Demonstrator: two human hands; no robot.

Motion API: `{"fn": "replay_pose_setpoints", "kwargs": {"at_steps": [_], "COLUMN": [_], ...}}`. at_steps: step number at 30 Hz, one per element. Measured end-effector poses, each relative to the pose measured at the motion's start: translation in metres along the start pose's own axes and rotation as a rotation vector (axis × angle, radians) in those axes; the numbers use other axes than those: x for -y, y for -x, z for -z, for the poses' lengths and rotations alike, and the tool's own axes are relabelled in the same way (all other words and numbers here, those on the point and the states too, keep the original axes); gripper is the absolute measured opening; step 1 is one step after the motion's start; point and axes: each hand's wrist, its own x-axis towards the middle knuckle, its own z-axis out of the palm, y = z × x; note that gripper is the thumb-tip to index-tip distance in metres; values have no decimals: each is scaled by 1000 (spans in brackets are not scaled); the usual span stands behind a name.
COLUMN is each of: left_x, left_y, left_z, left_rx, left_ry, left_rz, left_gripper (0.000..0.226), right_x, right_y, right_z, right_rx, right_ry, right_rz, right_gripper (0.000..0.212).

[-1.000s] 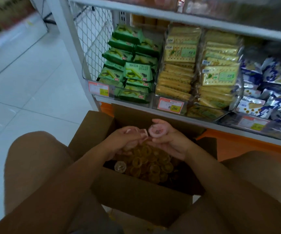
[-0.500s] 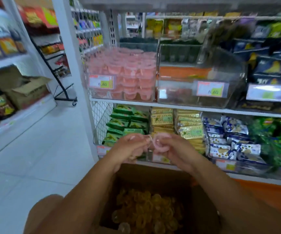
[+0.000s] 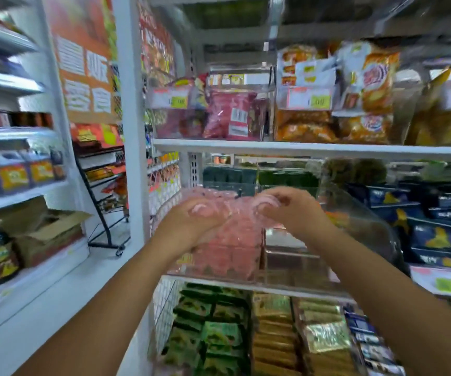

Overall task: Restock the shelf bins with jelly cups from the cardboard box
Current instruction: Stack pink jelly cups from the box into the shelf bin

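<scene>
Left hand (image 3: 191,226) and right hand (image 3: 297,213) are each curled round pink jelly cups (image 3: 267,204), held just above the clear shelf bin (image 3: 227,263)

- The left hand (image 3: 191,223) and right hand (image 3: 292,210), with pink jelly cups (image 3: 269,203) gripped, are lifted from the cardboard box up to the clear shelf bin (image 3: 227,256).
- The cardboard box is no longer seen.
</scene>
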Motion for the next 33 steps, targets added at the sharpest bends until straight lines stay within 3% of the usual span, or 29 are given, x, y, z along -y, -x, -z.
{"fn": "replay_pose_setpoints", "kwargs": {"at_steps": [4, 9, 15, 20, 23, 27, 33], "left_x": [1, 18, 36, 46, 52, 60, 62], "left_y": [-38, -77, -116, -139, -146, -149, -146], "left_z": [16, 22, 23, 24, 24, 21, 19], "left_rx": [-39, -132, -150, -153, -175, -131, -108], "left_ry": [-68, -45, -125, -113, -138, -166, -206], "left_rz": [-28, -90, -152, -112, -89, -94, -121], "left_gripper": [18, 19, 18, 23, 24, 19, 26], "right_x": [-22, -49, -91, -112, -120, -126, -117], "right_y": [-65, -142, -217, -240, -242, -241, -235], "right_z": [-7, -17, -22, -34, -38, -35, -37], "right_rx": [-20, -5, 27, 76, 162, 130, 332], "right_ry": [171, 321, 574, 728, 848, 996, 1117], "right_rz": [-151, -150, -256, -300, -257, -206, -141], "right_gripper": [14, 12, 24, 34, 30, 24, 31]}}
